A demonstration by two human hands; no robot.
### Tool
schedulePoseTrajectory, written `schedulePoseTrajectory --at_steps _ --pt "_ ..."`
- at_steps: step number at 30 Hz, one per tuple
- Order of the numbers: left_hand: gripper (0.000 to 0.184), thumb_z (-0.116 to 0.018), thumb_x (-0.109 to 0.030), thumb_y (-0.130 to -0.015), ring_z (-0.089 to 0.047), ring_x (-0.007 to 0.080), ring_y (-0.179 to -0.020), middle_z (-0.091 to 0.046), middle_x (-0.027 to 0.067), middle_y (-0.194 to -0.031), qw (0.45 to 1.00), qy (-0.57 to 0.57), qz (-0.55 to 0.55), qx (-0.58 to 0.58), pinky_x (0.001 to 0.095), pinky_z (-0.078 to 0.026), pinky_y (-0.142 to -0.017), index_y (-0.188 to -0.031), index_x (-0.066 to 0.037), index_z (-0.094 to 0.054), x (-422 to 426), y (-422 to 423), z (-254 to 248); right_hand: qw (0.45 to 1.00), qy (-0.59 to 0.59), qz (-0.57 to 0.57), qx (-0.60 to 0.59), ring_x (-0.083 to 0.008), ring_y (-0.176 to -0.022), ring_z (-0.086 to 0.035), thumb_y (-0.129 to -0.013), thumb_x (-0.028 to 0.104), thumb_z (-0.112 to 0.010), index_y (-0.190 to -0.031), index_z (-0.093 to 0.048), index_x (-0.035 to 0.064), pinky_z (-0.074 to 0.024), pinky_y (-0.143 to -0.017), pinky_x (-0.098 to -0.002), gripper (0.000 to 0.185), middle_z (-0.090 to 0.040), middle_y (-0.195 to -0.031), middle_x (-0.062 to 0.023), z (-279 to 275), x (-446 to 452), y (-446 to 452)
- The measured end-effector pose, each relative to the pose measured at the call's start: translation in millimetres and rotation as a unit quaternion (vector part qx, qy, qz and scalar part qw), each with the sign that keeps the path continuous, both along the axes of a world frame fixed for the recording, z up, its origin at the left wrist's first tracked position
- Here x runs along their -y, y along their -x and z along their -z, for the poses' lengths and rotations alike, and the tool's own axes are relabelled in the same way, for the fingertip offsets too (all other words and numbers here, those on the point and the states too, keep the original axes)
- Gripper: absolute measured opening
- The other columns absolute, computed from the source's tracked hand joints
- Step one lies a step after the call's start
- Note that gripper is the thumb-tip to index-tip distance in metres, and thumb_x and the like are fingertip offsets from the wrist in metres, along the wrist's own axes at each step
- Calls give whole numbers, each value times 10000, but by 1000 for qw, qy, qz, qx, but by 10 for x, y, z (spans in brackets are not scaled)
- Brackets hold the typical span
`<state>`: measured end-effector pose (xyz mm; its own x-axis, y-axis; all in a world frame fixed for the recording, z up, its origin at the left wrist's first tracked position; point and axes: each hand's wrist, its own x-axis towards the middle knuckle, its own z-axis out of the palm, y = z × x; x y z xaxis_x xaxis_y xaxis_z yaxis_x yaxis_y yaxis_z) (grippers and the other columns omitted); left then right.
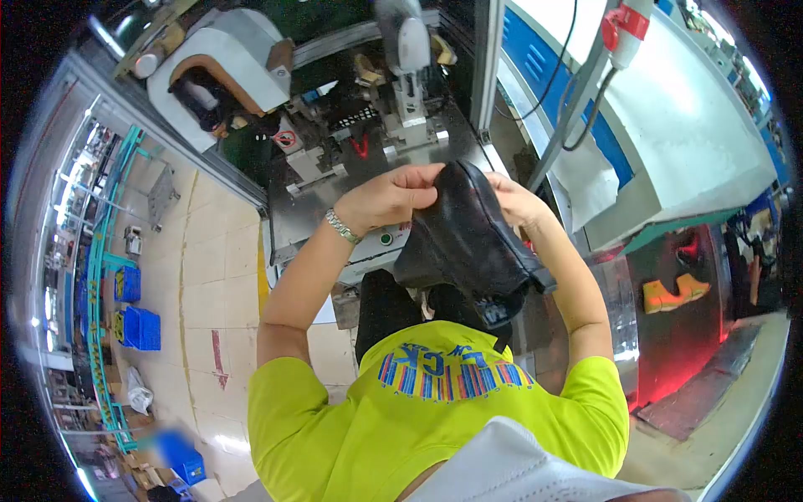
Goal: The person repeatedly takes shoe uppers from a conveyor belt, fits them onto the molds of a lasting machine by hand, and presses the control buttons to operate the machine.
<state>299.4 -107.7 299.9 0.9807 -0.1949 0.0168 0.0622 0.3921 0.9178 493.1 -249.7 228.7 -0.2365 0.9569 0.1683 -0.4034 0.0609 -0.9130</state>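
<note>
Blue bins (141, 331) stand on the floor at left, beside a green rack (109, 251); their contents are too small to make out. At right, a pair of orange boots (676, 293) sits on a dark, red-lit surface (687, 336).

The black boot (468, 238) is held up over the person's lap, in front of the machine (410, 100). Its long axis runs from the hands back toward the body, slanting right; the narrow, rounded end points at the machine. Which end is the toe, I cannot tell. It looks smooth and glossy, with a seam along the ridge and a dark, uneven edge at the near end.

The left hand (391, 197) pinches the rounded end between thumb and fingers. The right hand (516, 203) grips its other side, fingertips partly hidden behind it.
</note>
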Motion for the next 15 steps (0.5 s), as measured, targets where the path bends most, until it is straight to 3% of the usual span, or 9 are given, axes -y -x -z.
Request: schedulePoseTrajectory --at_steps 1,3,4,5,7,10,15 --pt "486 -578 -197 -867 -538 118 -1038 -559 70 -1165 999 25 39 -19 265 -412 -899 -1278 7 -415 -17 37 -90 998 21 -28 49 -116 -995 -553 -811 351 -651 -1181 -529 7 -435 -881 -292 519 -605 -1092 -57 -74 -82 -8" --pt "530 -639 -218 -823 -550 114 -996 -582 67 -1120 989 77 116 -54 252 -430 -843 -1254 18 -439 -50 92 -279 999 16 -39 35 -62 -772 -542 -809 184 -666 -900 -613 17 -436 -712 -205 198 -605 -840 16 -248 -207 19" --pt "486 -682 -215 -795 -543 66 -870 -612 36 -1011 987 3 134 -88 219 -431 -752 -1178 28 -508 -76 123 -461 995 5 -61 76 -66 -760 -517 -818 197 -656 -863 -600 22 -416 -691 -208 188 -580 -817 14 -392 -227 24" --pt "454 -686 -211 -792 -535 59 -841 -615 25 -976 980 -85 148 -105 217 -430 -735 -1142 31 -530 -33 153 -611 990 -7 -81 115 -70 -747 -493 -828 209 -646 -826 -587 28 -396 -671 -211 191 -556 -794 12 -560 -224 45" --pt "392 -696 -202 -786 -519 44 -783 -620 4 -907 939 -259 176 -143 213 -428 -701 -1069 39 -574 94 173 -795 974 -59 -102 194 -51 -730 -479 -847 207 -622 -847 -575 19 -394 -663 -213 194 -554 -766 30 -767 -239 95" --pt "337 -682 -196 -803 -526 40 -785 -632 1 -894 940 -278 146 -136 211 -436 -712 -1029 42 -602 172 201 -872 953 -44 -143 263 -53 -766 -491 -832 167 -638 -847 -585 13 -397 -682 -215 163 -558 -774 20 -1104 -182 160" --pt "397 -679 -242 -807 -555 59 -832 -638 21 -944 958 -236 86 -138 209 -440 -773 -1064 46 -588 59 205 -838 962 -11 -206 177 -43 -736 -497 -793 210 -689 -828 -598 14 -400 -668 -212 218 -557 -739 40 -1182 -166 199"
